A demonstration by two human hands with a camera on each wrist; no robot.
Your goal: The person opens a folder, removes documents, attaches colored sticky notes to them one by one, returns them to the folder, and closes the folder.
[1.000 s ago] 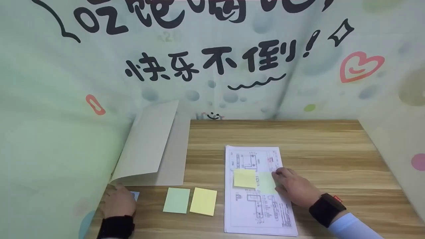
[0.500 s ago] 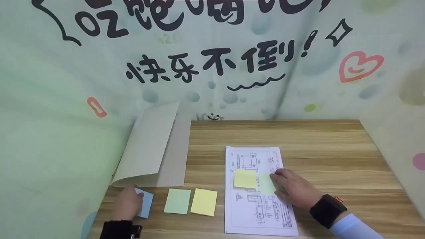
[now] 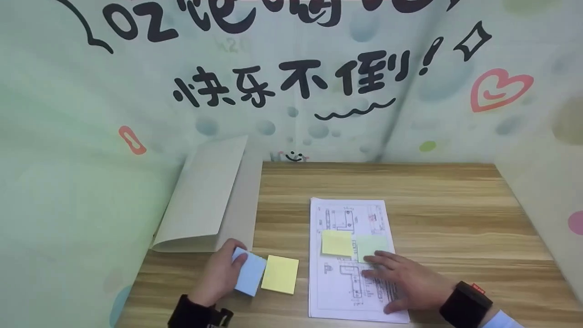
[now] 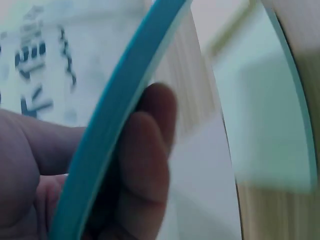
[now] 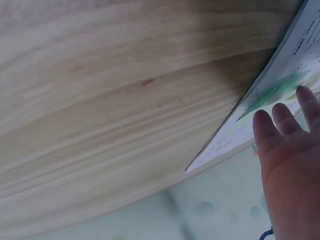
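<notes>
Blue pad (image 3: pixel 250 274) has moved right, hiding green pad (image 4: pixel 275 120) in head view.

2 blk wristbands (image 3: pixel 465 304), red tag (image 3: pixel 478 288) on R, lt-blue R sleeve (image 3: pixel 501 320)

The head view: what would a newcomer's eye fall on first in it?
Probably the large black Chinese lettering first, across the pale green printed backdrop. Then the bright blue square paper pad held in the left hand, left of a yellow square paper pad on the brown wooden table. The right hand lies over white paper sheets printed with line drawings.
</notes>
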